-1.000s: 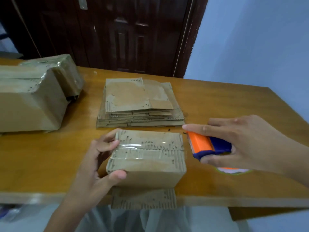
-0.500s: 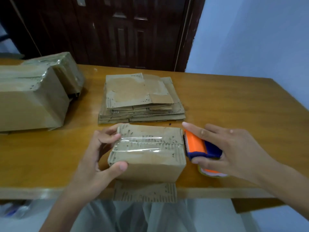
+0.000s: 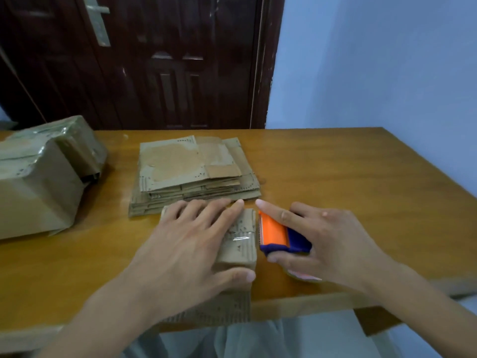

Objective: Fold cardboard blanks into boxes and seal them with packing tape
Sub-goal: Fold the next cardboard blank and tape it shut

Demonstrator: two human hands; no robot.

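On the worktop point(image 3: 335, 161), your left hand point(image 3: 185, 244) presses flat, fingers straight, on the taped box point(image 3: 241, 244); right hand point(image 3: 327, 244) grips the tape dispenser point(image 3: 281, 237).

The small box point(image 3: 241, 239) is dull brown cardboard, dotted with rows of tiny dark perforations, and a glossy clear tape strip point(image 3: 236, 238) crosses its top. The tape dispenser point(image 3: 282, 236) is bright orange at the front and deep blue behind. The flat blanks point(image 3: 191, 171) are tan with paler torn patches. The bench point(image 3: 348, 182) is honey-coloured wood, the door point(image 3: 154, 60) dark reddish brown and the wall point(image 3: 387, 60) pale blue.
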